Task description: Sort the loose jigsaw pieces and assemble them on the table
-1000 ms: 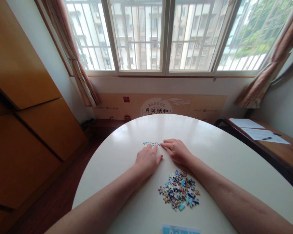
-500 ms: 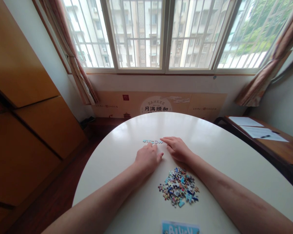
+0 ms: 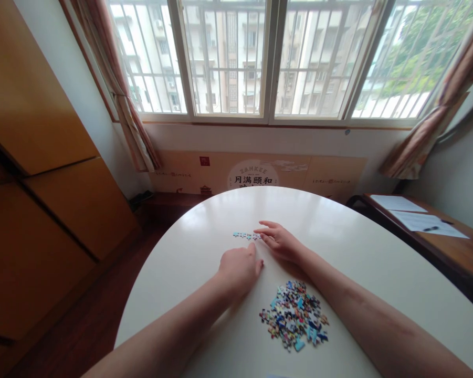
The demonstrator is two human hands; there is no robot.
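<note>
A narrow strip of jigsaw puzzle pieces [image 3: 244, 235] lies toward the far side of the white round table [image 3: 173, 283]. Just in front of it is my left hand [image 3: 240, 266], its index finger stretched toward the strip and the thumb apart; the other fingers are partly hidden. My right hand [image 3: 279, 240] is at the strip's right end, fingers spread, with the fingertips over or touching the end pieces. I see nothing held in either hand. Between my forearms sits a loose heap of puzzle pieces [image 3: 293, 315] in mixed colours.
A sliver of a blue item [image 3: 277, 376] shows at the bottom edge. To the right, a wooden side table [image 3: 472, 252] carries papers [image 3: 423, 223] and a pen [image 3: 431, 228]. Wooden cabinets [image 3: 63, 210] stand at left; a barred window [image 3: 267, 121] is beyond the table.
My right hand has moved slightly left over the strip's end and spread its fingers. My left hand has drawn back a little from the strip. The view has tilted up slightly.
</note>
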